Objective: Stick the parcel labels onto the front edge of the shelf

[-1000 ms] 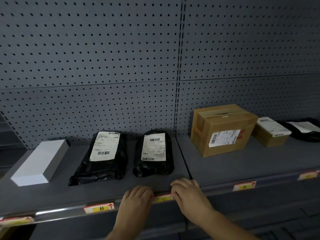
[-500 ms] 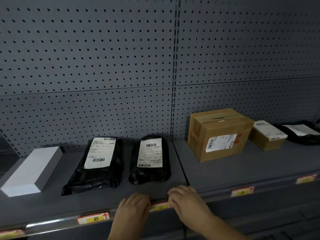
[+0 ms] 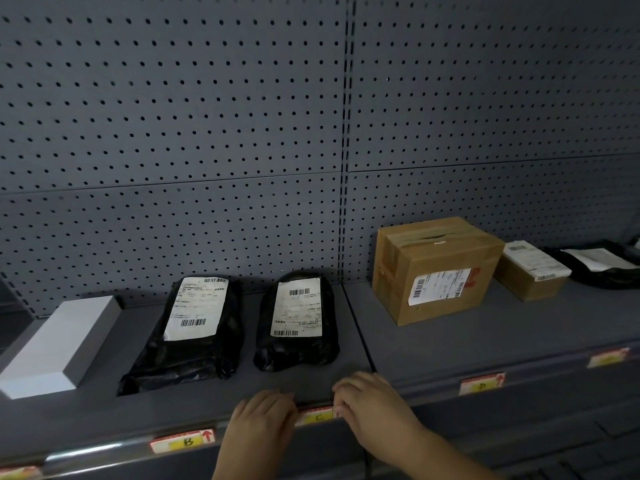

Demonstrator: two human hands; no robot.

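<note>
Your left hand (image 3: 261,422) and right hand (image 3: 372,405) lay flat, fingers spread, pressing both ends of label C (image 3: 317,416), which ran lengthwise along the shelf's front edge (image 3: 433,396) between them.

The two hands have slid a little apart along the front edge of the shelf (image 3: 450,382). More of the yellow C label (image 3: 317,416) shows between the left hand (image 3: 261,424) and the right hand (image 3: 372,407) now. The view has tipped up a bit.
</note>
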